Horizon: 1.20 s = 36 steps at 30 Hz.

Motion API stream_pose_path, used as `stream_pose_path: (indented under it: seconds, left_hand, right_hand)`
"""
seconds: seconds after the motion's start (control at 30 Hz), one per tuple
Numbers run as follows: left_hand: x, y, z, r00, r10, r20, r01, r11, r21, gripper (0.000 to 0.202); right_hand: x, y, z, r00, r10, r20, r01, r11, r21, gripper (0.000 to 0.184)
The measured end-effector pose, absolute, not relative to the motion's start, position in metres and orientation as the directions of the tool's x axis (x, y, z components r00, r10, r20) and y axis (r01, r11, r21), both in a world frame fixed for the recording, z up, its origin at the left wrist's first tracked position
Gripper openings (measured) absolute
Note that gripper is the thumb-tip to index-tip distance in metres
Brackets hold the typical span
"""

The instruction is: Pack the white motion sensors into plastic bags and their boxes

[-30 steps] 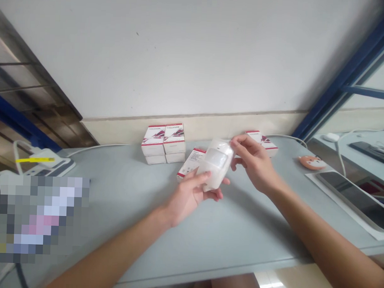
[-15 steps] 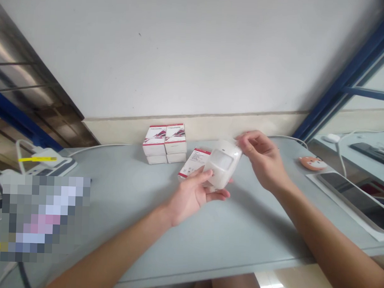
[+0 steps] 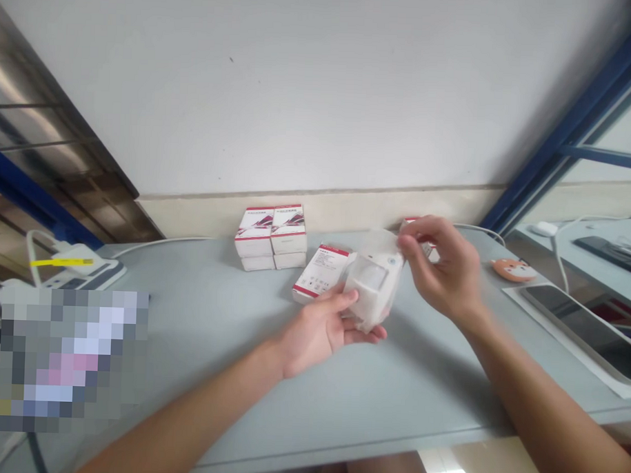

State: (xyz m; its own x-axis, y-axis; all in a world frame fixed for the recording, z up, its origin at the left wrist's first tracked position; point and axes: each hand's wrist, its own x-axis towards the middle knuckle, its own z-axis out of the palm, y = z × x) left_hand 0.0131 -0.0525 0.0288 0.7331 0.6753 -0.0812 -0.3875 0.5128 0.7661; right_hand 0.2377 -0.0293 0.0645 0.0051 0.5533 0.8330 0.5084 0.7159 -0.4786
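We inspected a grey-blue table set against a white wall with a cream skirting band. Clock positions are taken from the sensor, with 12 o'clock toward the wall.

At the table's middle, a white motion sensor sits inside a clear plastic bag, held above the tabletop. The left hand lies palm up beneath it, its fingers only slightly spread and supporting the underside, with the thumb pressed against the front. The right hand is at 2 o'clock, its fingers curled narrow and pinching the bag's upper edge.

A stack of four white boxes stands at 10 o'clock. A single box lies at 11 o'clock, touching neither hand. An orange fox figure sits at 3 o'clock.
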Motion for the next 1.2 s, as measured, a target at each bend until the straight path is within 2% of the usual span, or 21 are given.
stream_pose_path:
  seconds: [0.1, 0.27, 0.43, 0.6, 0.67, 0.83, 0.97, 1.1, 1.2]
  left_hand:
    - [0.014, -0.053, 0.029, 0.728, 0.68, -0.091, -0.387, 0.516, 0.764, 0.041]
    - [0.015, -0.055, 0.029, 0.76, 0.644, -0.082, -0.373, 0.537, 0.757, 0.039]
    - [0.016, -0.056, 0.025, 0.764, 0.638, -0.1, -0.367, 0.556, 0.746, 0.035]
    - [0.017, -0.055, 0.02, 0.768, 0.631, -0.11, -0.369, 0.576, 0.73, 0.032]
    - [0.017, -0.055, 0.019, 0.771, 0.625, -0.121, -0.361, 0.587, 0.725, 0.034]
    - [0.018, -0.055, 0.014, 0.789, 0.598, -0.143, -0.325, 0.603, 0.729, 0.039]
    - [0.018, -0.054, 0.01, 0.799, 0.575, -0.175, -0.278, 0.612, 0.74, 0.035]
    - [0.016, -0.056, 0.014, 0.825, 0.529, -0.2, -0.208, 0.613, 0.762, 0.041]
    - [0.014, -0.058, 0.019, 0.82, 0.527, -0.223, -0.179, 0.606, 0.775, 0.038]
  right_hand:
    - [0.238, -0.028, 0.063, -0.034, 0.446, 0.894, 0.602, 0.724, -0.338, 0.011]
    - [0.235, -0.025, 0.058, 0.091, 0.359, 0.929, 0.562, 0.752, -0.345, 0.009]
    - [0.237, -0.025, 0.052, 0.034, 0.277, 0.96, 0.595, 0.766, -0.242, 0.009]
    - [0.239, -0.033, 0.051, 0.061, 0.327, 0.943, 0.656, 0.699, -0.284, 0.026]
    - [0.238, -0.035, 0.05, 0.087, 0.328, 0.941, 0.659, 0.689, -0.301, 0.023]
    - [0.234, -0.036, 0.05, 0.131, 0.235, 0.963, 0.686, 0.68, -0.259, 0.019]
    - [0.232, -0.03, 0.055, 0.244, 0.24, 0.94, 0.573, 0.746, -0.34, 0.011]
    - [0.248, -0.015, 0.06, 0.438, 0.218, 0.872, 0.535, 0.717, -0.447, 0.027]
    - [0.273, -0.003, 0.063, 0.51, 0.389, 0.767, 0.452, 0.637, -0.624, 0.035]
